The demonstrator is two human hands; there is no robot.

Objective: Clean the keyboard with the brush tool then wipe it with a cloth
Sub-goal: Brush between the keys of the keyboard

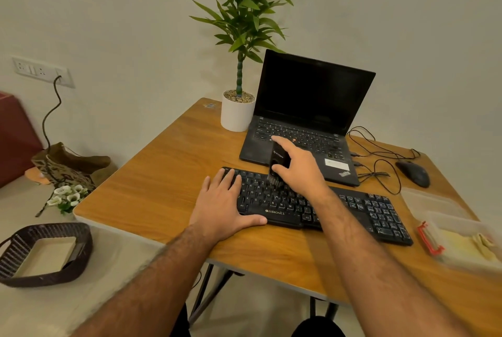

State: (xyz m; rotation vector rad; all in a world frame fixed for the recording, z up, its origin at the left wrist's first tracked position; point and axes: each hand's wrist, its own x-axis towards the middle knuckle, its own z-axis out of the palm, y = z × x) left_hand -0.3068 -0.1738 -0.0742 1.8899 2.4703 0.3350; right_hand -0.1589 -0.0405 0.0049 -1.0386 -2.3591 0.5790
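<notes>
- Two bare hands at work over the keyboard (pixel 312 206), lying on the wooden bench (pixel 163 187).
- Left hand (pixel 222 206) flat on the keyboard's left end, fingers straight, thumb along its front edge, grasping nothing.
- Right hand (pixel 296 170) over the keyboard's upper rows, grip clenched around the black brush tool (pixel 277 165), bristles down on the keys.
- Right of the keyboard: clear container (pixel 461 241) with yellow cloth (pixel 483 244) inside.
- Behind the keyboard: open laptop (pixel 307 116), mouse (pixel 413 173), potted plant (pixel 239 108).
</notes>
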